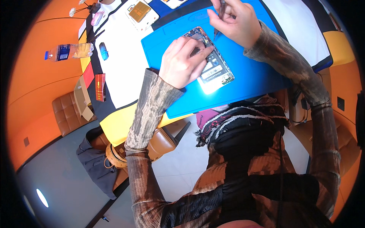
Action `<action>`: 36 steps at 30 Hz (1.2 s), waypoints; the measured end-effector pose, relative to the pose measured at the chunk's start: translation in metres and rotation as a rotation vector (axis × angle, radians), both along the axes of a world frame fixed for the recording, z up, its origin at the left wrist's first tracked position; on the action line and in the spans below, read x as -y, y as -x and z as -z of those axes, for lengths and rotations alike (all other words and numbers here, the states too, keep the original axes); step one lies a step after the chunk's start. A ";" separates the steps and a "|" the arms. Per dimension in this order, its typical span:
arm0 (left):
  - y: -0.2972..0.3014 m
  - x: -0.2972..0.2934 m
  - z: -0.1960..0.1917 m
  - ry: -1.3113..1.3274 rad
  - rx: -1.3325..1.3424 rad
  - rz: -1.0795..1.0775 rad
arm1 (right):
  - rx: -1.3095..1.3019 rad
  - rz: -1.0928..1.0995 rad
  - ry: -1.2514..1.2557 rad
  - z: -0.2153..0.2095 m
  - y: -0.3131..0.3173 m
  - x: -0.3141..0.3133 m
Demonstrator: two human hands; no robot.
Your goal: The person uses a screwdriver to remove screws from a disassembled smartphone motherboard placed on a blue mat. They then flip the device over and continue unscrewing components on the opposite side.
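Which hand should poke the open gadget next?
Probably the right hand: it holds the thin tool with its tip at the opened device. The left hand lies flat on the device, holding it on the blue mat.

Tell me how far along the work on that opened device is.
Done: the flat rectangular device lies opened on the blue silicone work mat, its circuit boards bared. In hand: the left hand steadies it while the right hand sets a slim dark tool near its top corner. Left: the device remains uncovered.
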State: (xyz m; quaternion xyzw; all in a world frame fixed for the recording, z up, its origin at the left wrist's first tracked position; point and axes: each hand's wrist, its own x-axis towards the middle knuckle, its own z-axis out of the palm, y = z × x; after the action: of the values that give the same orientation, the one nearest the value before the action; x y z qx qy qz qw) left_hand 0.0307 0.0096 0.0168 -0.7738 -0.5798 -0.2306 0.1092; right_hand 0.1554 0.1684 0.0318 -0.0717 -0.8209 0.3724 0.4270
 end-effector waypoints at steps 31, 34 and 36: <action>0.000 0.000 0.001 -0.011 0.017 -0.002 | 0.105 0.029 0.100 0.001 0.001 0.005; 0.001 0.000 0.002 -0.017 0.021 0.002 | 0.097 0.028 0.100 0.002 0.003 0.006; 0.001 0.000 0.002 -0.021 0.020 0.004 | 0.110 0.034 0.101 0.002 0.003 0.006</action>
State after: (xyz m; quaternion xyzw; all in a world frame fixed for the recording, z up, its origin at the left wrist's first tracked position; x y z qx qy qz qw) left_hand 0.0300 0.0097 0.0145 -0.7715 -0.5769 -0.2443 0.1110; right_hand 0.1527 0.1628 0.0297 -0.1275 -0.8218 0.4017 0.3834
